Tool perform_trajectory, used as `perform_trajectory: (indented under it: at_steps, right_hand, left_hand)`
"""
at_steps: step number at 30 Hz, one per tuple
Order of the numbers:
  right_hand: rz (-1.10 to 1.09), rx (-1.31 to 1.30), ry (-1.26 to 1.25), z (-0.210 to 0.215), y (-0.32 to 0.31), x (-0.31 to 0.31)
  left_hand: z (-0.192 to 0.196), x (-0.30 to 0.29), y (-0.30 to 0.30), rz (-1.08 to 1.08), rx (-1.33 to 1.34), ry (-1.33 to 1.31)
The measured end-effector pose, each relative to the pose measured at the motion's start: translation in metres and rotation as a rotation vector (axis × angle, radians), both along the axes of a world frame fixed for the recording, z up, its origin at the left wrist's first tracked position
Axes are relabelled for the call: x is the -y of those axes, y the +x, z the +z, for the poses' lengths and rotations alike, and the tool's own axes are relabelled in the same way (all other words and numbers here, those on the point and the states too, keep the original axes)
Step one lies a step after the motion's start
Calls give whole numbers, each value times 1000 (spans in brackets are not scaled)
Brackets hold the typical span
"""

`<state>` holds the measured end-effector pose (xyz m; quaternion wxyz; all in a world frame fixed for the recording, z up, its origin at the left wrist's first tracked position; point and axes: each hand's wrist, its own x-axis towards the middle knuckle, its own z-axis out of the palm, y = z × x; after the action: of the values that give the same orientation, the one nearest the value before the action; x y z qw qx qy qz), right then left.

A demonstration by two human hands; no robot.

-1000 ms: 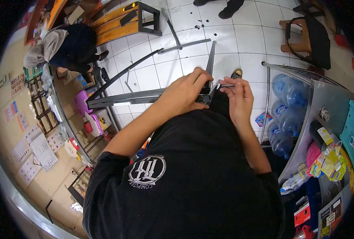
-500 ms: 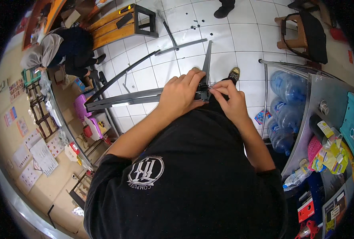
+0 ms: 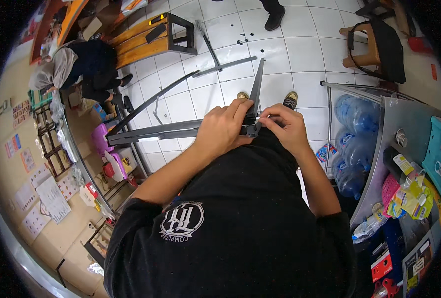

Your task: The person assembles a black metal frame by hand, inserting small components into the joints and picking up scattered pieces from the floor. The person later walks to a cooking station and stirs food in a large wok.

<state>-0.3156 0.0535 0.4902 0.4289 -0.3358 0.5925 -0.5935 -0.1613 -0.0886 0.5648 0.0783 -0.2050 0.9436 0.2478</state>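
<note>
A dark grey metal frame (image 3: 166,130) of long bars lies across my lap, reaching out to the left. My left hand (image 3: 224,124) is wrapped round it close to a black corner joint (image 3: 251,124). From this corner another grey bar (image 3: 258,79) points away from me, narrowing toward its far end. On the joint's right side, my right hand (image 3: 286,126) pinches a thin, small metal piece (image 3: 261,118) between thumb and forefinger, held against the joint. Its kind is too small to make out, and my fingers hide part of it.
More dark bars (image 3: 225,65) and several small black pieces (image 3: 242,39) lie on the white tiled floor. A wooden bench (image 3: 146,42) stands far left, near a crouching person (image 3: 89,62). Large blue water bottles (image 3: 357,114) and a metal cabinet (image 3: 404,116) are at right.
My right hand has turned slightly, its fingers curling more while staying at the joint. My left hand keeps its hold. At the top, another person's shoe has shifted.
</note>
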Motion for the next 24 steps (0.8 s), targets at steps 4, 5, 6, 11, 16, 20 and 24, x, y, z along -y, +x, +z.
perform_trajectory:
  at_steps: [4, 5, 6, 11, 16, 20, 24]
  right_hand:
    - [70, -143, -49, 6, -9, 3]
    - [101, -207, -142, 8, -13, 7]
    - [131, -269, -237, 10, -16, 10]
    - [215, -395, -356, 22, -15, 20]
    - [283, -487, -533, 34, -8, 35]
    - [357, -562, -591, 32, -7, 40]
    - [376, -368, -520, 27, 1, 40]
  left_hand:
    - [8, 1, 2, -7, 5, 3]
    - [11, 1, 3, 4, 6, -1]
    - [13, 1, 4, -6, 10, 19]
    - [21, 6, 16, -6, 19, 28]
    - [28, 12, 33, -39, 43, 73]
    - [32, 12, 40, -46, 48, 65]
    - [32, 8, 47, -15, -22, 21]
